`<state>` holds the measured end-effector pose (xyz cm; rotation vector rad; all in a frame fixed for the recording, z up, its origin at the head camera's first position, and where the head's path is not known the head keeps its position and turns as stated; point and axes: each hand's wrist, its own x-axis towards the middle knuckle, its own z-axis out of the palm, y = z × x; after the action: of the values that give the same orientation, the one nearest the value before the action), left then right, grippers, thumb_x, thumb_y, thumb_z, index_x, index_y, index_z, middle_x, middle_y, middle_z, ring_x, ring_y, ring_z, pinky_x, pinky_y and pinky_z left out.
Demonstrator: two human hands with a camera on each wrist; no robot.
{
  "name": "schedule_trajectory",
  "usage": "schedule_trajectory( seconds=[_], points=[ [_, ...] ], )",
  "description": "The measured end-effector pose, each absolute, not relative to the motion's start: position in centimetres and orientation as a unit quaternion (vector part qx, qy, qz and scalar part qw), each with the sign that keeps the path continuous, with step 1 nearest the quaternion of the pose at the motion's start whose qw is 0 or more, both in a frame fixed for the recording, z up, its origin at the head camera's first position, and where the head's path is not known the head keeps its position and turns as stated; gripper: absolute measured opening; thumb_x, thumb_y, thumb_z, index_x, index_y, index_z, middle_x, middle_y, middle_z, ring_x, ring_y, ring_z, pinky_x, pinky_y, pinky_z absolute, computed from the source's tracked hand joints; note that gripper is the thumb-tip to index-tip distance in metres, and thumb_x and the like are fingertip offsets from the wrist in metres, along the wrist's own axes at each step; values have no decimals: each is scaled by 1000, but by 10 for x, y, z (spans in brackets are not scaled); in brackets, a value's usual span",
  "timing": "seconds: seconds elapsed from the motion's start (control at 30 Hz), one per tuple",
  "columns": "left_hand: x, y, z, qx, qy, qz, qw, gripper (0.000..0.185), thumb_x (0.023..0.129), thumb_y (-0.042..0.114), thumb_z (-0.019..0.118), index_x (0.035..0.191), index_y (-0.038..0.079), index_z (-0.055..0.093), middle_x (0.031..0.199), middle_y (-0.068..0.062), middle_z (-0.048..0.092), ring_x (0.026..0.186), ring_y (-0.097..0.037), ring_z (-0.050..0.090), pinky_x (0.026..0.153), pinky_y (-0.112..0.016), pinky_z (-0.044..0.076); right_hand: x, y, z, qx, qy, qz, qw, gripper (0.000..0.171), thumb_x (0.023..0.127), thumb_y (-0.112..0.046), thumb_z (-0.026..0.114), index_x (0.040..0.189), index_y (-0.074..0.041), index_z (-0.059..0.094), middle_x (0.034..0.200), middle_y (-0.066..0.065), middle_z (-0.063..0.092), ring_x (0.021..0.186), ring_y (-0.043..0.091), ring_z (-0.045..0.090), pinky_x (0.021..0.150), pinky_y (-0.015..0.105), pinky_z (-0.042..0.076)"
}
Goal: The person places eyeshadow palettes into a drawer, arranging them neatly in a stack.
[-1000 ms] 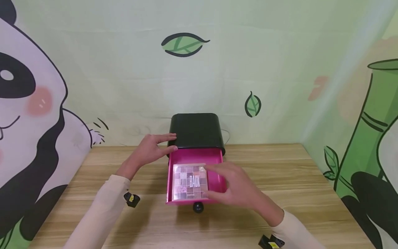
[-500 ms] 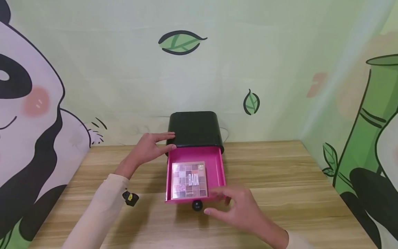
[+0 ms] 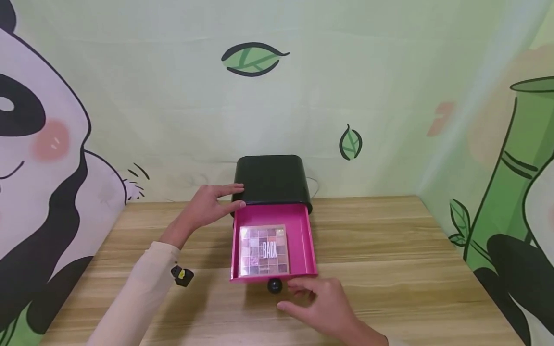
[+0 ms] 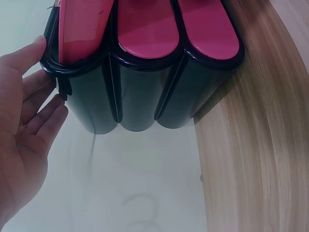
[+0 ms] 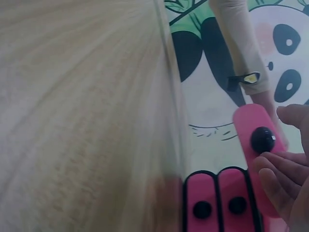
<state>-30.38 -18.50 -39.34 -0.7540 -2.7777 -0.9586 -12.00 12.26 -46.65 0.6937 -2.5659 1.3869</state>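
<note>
A black cabinet [image 3: 270,180] stands at the back of the table, its top pink drawer [image 3: 300,240] pulled out. Inside the drawer, toward the left, lies a square palette [image 3: 263,251] with a grid of coloured squares and the word BACK. My left hand [image 3: 205,206] rests on the cabinet's upper left side, fingers mostly straight; the left wrist view has its thumb and fingers at the black casing's edge. Just right of the drawer's black knob [image 3: 274,286], my right hand [image 3: 326,305] has thumb and fingers apart. In the right wrist view its fingertips are close to the knob [image 5: 263,140]; contact is unclear.
Below the open drawer are two closed pink drawers with black knobs [image 5: 202,210], seen in the right wrist view. The wooden table [image 3: 389,250] meets a printed panda backdrop [image 3: 173,96] behind. A thin cord [image 3: 316,187] shows right of the cabinet.
My right hand has moved from over the palette, back and down toward me, to beside the drawer knob. The palette stays in the drawer, and my left hand keeps its place on the cabinet.
</note>
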Motion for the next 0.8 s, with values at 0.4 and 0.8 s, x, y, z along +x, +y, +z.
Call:
schedule_trajectory(
  seconds=[0.4,0.8],
  points=[
    [-303,-185,-394,-248,-913,-320,54,57,93,46,74,141,18,64,143,-6,62,97,-25,67,85,-40,49,-123,108,-484,202,-846,491,49,39,82,-40,85,102,-7,79,89,8,79,73,3,70,64,22,56],
    [-303,-185,-394,-247,-913,-321,56,57,92,46,75,141,18,65,143,-7,62,119,-30,65,90,-45,52,-125,94,-491,204,-848,477,103,25,85,-29,84,94,-7,78,87,4,79,72,4,70,64,18,55]
  ],
)
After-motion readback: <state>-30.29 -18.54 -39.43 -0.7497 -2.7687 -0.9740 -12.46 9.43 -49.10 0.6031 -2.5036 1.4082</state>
